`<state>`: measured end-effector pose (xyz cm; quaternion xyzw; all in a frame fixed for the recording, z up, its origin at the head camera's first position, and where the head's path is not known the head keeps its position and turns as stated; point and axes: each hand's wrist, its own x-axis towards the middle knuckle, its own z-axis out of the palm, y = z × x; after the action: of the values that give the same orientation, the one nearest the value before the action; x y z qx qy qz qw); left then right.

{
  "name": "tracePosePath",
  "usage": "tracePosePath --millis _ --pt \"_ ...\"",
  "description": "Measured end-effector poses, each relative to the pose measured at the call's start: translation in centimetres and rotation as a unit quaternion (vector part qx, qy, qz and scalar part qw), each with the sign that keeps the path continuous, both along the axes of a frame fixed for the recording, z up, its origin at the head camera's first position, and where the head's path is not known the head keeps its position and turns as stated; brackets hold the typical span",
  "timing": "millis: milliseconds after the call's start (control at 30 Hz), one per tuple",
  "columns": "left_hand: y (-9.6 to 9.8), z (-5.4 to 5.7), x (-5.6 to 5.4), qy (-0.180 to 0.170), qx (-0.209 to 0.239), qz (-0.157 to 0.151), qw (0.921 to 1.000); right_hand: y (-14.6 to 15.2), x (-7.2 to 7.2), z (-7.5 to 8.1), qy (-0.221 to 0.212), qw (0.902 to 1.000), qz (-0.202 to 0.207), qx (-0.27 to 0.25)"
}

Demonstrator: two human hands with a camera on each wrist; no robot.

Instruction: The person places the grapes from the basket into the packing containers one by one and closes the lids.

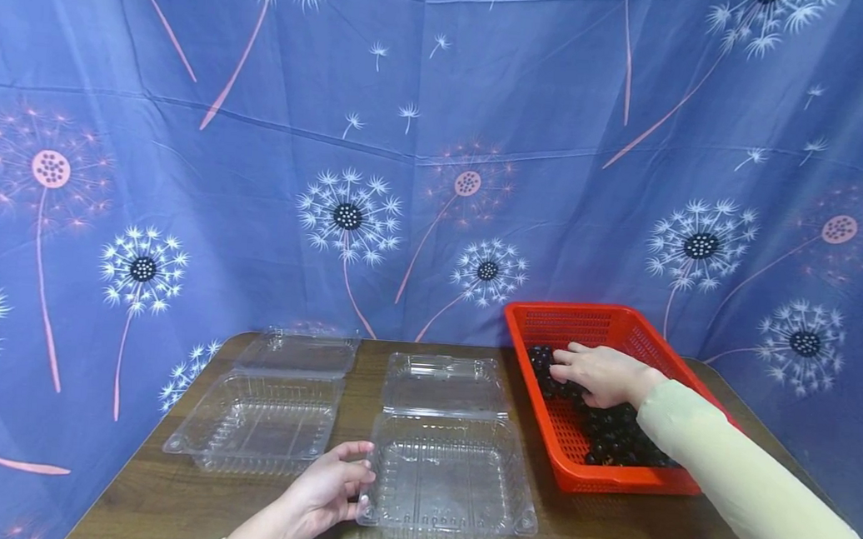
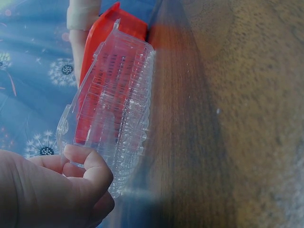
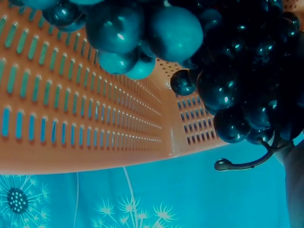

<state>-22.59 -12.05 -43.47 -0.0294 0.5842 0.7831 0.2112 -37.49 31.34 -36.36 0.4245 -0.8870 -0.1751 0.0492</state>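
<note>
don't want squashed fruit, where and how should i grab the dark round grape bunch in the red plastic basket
Probably pinch the thin curved stem, from above: it juts clear of the dark round grapes, and the red plastic basket is walled but open-topped.

Thin, glossy, ribbed plastic forms the clear container at your left hand and the second container alongside, both on a wood-grain desk with a soft sheen. Under your right hand, grapes show smooth, shiny skins against a basket of slotted, glossy moulded plastic. Your sleeve is matt cloth; behind it hangs a creased, printed fabric backdrop with a faint sheen.
</note>
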Motion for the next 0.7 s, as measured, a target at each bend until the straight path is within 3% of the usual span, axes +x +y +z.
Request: tracePosePath --millis 700 --pt "0.07 -0.08 -0.23 0.001 0.01 0.006 0.9999 -0.28 0.29 0.06 0.05 0.9986 0.015 -0.007"
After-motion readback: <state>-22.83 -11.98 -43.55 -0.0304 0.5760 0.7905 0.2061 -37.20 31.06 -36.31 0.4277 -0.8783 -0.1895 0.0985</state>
